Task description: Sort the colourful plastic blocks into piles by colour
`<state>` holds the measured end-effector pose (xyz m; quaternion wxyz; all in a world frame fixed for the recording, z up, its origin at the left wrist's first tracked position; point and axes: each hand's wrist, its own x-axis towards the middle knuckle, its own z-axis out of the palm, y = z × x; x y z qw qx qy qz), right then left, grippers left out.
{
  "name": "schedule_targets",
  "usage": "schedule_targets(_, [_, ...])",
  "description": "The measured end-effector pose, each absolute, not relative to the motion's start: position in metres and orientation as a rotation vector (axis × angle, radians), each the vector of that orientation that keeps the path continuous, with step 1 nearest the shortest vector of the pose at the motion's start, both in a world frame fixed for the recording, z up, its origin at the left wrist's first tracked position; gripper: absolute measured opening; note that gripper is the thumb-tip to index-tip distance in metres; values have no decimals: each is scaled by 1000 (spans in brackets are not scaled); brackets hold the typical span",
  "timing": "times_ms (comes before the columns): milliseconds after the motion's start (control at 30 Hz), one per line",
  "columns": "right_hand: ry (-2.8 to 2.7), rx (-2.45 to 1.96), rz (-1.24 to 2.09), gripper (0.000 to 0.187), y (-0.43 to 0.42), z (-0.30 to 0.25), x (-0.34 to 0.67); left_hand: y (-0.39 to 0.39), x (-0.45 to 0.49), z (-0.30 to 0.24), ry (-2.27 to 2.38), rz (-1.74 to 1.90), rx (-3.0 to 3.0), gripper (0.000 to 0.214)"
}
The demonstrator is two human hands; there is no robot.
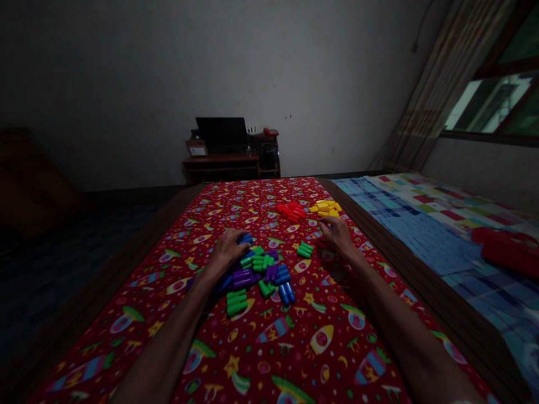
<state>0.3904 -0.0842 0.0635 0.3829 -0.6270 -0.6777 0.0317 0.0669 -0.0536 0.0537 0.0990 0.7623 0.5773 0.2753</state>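
Note:
My left hand (pixel 228 247) is at the left of a pile of plastic toy blocks, its fingers closed around a blue block (pixel 245 239). Under and beside it lie purple blocks (pixel 243 278), green blocks (pixel 261 262) and more blue blocks (pixel 286 293), loosely mixed. My right hand (pixel 337 233) hovers over the cloth just in front of a group of yellow blocks (pixel 326 207), thumb and fingers slightly apart with nothing visible between them. Left of the yellow group is a red cluster (pixel 291 211). A separate green block (pixel 305 249) lies between my hands.
A red patterned cloth (pixel 269 353) covers the long table, with brown edges (pixel 379 247) on both sides. To the right is a bed with a checked sheet (pixel 404 224) and a red item (pixel 509 249). A monitor (pixel 223 133) stands on a desk by the far wall.

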Motion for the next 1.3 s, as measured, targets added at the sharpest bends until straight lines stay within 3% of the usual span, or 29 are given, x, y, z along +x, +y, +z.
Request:
schedule_targets(167, [-1901, -1127, 612, 36, -99, 65, 320, -78, 104, 68, 1321, 1040, 2228, 34])
schedule_targets(267, [-1964, -1001, 753, 38, -104, 65, 302, -92, 121, 70, 1098, 1068, 2272, 35])
schedule_targets(400, [-1825, -1153, 690, 26, -93, 67, 326, -94, 118, 73, 1104, 1077, 2325, 46])
schedule_targets(600, [-1781, -1288, 641, 26, -80, 59, 357, -83, 97, 80, 1297, 956, 2388, 29])
schedule_targets(867, [-1721, -1400, 576, 21, -78, 58, 360, -72, 72, 54, 1471, 724, 2506, 34])
schedule_targets(1067, [-1524, -1855, 109, 34, -77, 77, 427, -62, 50, 37, 1479, 477, 2514, 35])
schedule_targets(1300, [-1388, -2217, 209, 32, -86, 66, 460, -58, 46, 31, 1437, 499, 2546, 36])
